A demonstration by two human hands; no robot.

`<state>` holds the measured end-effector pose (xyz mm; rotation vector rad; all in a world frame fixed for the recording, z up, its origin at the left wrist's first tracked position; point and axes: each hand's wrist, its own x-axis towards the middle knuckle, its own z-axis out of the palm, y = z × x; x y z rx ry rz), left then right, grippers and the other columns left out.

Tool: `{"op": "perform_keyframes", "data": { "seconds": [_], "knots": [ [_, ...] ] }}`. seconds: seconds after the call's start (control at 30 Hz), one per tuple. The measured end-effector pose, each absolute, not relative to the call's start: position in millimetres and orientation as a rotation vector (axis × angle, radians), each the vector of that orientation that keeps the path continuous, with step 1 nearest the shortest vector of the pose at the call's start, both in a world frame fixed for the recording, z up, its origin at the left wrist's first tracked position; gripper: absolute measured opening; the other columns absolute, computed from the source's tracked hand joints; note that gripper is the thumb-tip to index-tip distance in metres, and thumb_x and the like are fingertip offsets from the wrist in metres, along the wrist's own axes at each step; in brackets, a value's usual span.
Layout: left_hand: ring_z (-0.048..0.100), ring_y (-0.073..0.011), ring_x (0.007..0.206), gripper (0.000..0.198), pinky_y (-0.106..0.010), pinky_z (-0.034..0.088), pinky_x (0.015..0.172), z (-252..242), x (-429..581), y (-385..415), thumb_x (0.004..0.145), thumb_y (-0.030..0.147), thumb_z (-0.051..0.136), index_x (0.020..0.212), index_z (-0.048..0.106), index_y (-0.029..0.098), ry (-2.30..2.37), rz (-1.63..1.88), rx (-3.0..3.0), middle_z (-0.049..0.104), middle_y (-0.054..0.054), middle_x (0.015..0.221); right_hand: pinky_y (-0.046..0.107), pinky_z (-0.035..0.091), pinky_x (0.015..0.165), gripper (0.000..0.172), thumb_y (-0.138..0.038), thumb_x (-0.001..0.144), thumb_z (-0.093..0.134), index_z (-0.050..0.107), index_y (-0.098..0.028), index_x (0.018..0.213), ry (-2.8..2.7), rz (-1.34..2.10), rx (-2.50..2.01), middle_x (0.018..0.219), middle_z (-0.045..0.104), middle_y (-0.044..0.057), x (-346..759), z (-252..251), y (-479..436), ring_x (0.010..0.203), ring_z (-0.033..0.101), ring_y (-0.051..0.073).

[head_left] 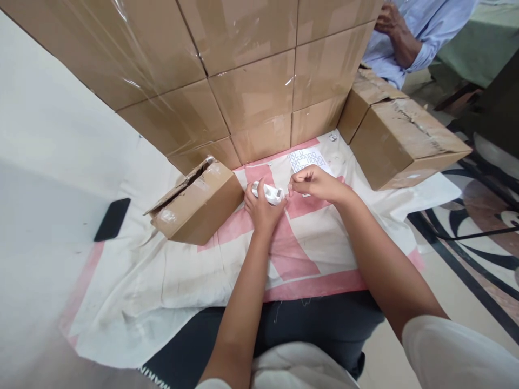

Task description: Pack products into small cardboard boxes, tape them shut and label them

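My left hand point(261, 208) is closed around a small white plastic item point(268, 193), holding it just above the pink-and-white cloth point(308, 254). My right hand point(316, 183) is right beside it, fingertips pinched together at the item's right end; what they pinch is too small to make out. A white sheet of small stickers point(307, 159) lies on the cloth just behind my right hand. A small opened cardboard box point(198, 208) lies tilted to the left of my left hand.
A wall of taped cardboard boxes point(243, 70) stands behind the cloth. Two more boxes point(401, 140) sit at the right. A black phone point(112, 219) lies on the white floor at left. Another person's arm in a light-blue sleeve point(409, 38) shows at top right.
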<state>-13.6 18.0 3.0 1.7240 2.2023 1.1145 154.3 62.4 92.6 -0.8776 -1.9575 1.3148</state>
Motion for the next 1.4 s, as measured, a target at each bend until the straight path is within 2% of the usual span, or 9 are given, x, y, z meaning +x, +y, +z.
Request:
{"op": "perform_keyframes", "data": {
  "seconds": [0.13, 0.23, 0.37, 0.47, 0.63, 0.8, 0.93, 1.17, 1.4],
  "knots": [
    [0.032, -0.0409, 0.143, 0.087, -0.058, 0.030, 0.114, 1.7, -14.5, 14.9, 0.066, 0.058, 0.083, 0.142, 0.050, 0.030, 2.137, 1.230, 1.804, 0.037, -0.015, 0.155, 0.025, 0.024, 0.056, 0.042, -0.020, 0.084, 0.058, 0.027, -0.021, 0.056, -1.933, 1.336, -0.816, 0.058, 0.030, -0.006, 152.9, 95.1, 60.2, 0.056, 0.034, 0.008],
    [0.040, -0.0366, 0.138, 0.061, -0.054, 0.030, 0.114, 6.1, -17.1, 9.6, 0.075, 0.060, 0.076, 0.125, 0.064, 0.028, 1.923, 1.421, 1.902, 0.051, -0.013, 0.144, 0.026, 0.021, 0.056, 0.043, -0.022, 0.086, 0.057, 0.025, -0.022, 0.057, -1.952, 1.317, -0.798, 0.058, 0.023, -0.007, 149.9, 95.6, 58.9, 0.054, 0.026, 0.008],
    [0.060, -0.0254, 0.115, 0.035, -0.043, 0.041, 0.105, 15.1, -25.5, 0.0, 0.095, 0.053, 0.055, 0.106, 0.071, 0.024, 1.627, 1.664, 1.818, 0.068, -0.009, 0.114, 0.026, 0.025, 0.058, 0.044, -0.024, 0.086, 0.058, 0.025, -0.022, 0.057, -2.003, 1.340, -0.775, 0.057, 0.025, -0.007, 146.5, 92.6, 58.0, 0.056, 0.037, 0.009],
    [0.065, -0.0205, 0.090, 0.026, -0.038, 0.044, 0.093, 22.1, -33.8, -10.0, 0.097, 0.042, 0.055, 0.086, 0.070, 0.022, 1.625, 1.678, 1.805, 0.071, -0.004, 0.088, 0.025, 0.028, 0.058, 0.043, -0.027, 0.087, 0.057, 0.028, -0.022, 0.056, -2.031, 1.348, -0.786, 0.056, 0.032, -0.006, 144.0, 89.8, 56.1, 0.058, 0.043, 0.010],
    [0.064, -0.0187, 0.079, 0.021, -0.040, 0.040, 0.093, 43.2, -50.5, -31.1, 0.093, 0.033, 0.059, 0.078, 0.069, 0.023, 1.678, 1.671, 1.969, 0.071, 0.000, 0.078, 0.025, 0.022, 0.053, 0.036, -0.033, 0.088, 0.060, 0.050, -0.017, 0.057, -2.182, 1.307, -0.813, 0.054, 0.035, -0.007, 142.5, 95.2, 50.2, 0.052, 0.029, 0.008],
    [0.065, -0.0207, 0.079, 0.022, -0.041, 0.043, 0.091, 79.7, -90.1, -53.6, 0.094, 0.034, 0.055, 0.077, 0.066, 0.024, 1.987, 1.717, 2.006, 0.070, -0.003, 0.078, 0.027, 0.042, 0.068, 0.025, -0.034, 0.091, 0.057, 0.077, -0.020, 0.098, -2.256, 0.976, -0.946, 0.088, 0.074, 0.004, 159.4, 97.9, 59.5, 0.075, 0.062, 0.017],
    [0.062, -0.0210, 0.080, 0.019, -0.035, 0.046, 0.080, 114.0, -143.6, -75.8, 0.093, 0.035, 0.056, 0.078, 0.062, 0.024, 1.975, 1.835, 1.939, 0.066, -0.002, 0.079, 0.032, 0.045, 0.074, 0.026, -0.029, 0.090, 0.056, 0.079, -0.021, 0.101, -2.246, 0.599, -1.282, 0.105, 0.078, 0.007, 176.1, 89.2, 77.3, 0.094, 0.069, 0.025],
    [0.063, -0.0220, 0.082, 0.029, -0.033, 0.046, 0.078, 177.9, -213.4, -64.4, 0.093, 0.047, 0.049, 0.082, 0.065, 0.025, 1.996, 0.944, 2.120, 0.070, -0.002, 0.084, 0.031, 0.045, 0.073, 0.023, -0.031, 0.087, 0.057, 0.078, -0.022, 0.092, -2.286, 0.644, -1.237, 0.091, 0.078, 0.007, 169.3, 84.8, 75.1, 0.086, 0.068, 0.026],
    [0.067, -0.0251, 0.088, 0.032, -0.034, 0.051, 0.079, 191.4, -239.1, -19.2, 0.080, 0.056, 0.062, 0.077, 0.062, 0.024, 2.002, 0.767, 2.042, 0.072, -0.005, 0.086, 0.029, 0.043, 0.069, 0.024, -0.032, 0.087, 0.056, 0.078, -0.022, 0.089, -2.288, 0.682, -1.308, 0.088, 0.076, 0.008, 170.6, 85.1, 70.1, 0.081, 0.068, 0.024]
  ]
}}
